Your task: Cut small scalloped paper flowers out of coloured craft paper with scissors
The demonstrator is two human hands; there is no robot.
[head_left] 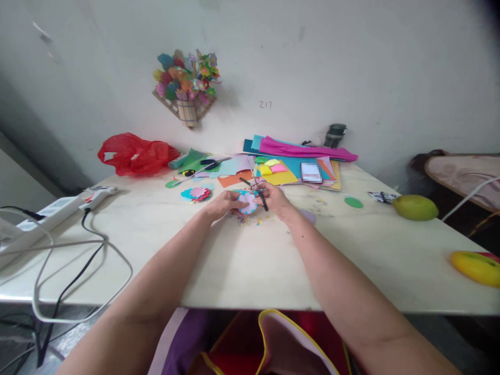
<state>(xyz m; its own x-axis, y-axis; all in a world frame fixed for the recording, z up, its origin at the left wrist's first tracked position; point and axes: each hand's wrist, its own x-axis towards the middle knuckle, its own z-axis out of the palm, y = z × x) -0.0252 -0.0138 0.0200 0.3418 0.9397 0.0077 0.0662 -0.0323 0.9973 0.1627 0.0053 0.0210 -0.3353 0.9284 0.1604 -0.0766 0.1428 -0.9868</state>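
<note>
Over the middle of the table, my left hand (225, 205) pinches a paper flower (247, 203) by its left side. The flower has a lilac layer on a blue scalloped one. At its right edge is my right hand (273, 199), closed round a slim dark tool (262, 198). A thin metallic piece points up from those fingers; I cannot tell whether it belongs to the same tool. Small coloured paper scraps (250, 221) lie beneath the hands. To the left rests a layered paper flower (196, 194) in blue, red and pink. A lilac paper disc (308, 216) lies right of my hand.
Behind the hands are coloured sheets (287, 178), black-handled scissors (211, 163), a phone-like object (311, 173) and a red plastic bag (136, 154). Power strips (50, 211) and loose cables are at left. A green mango (415, 207) and a yellow fruit (476, 267) lie at right.
</note>
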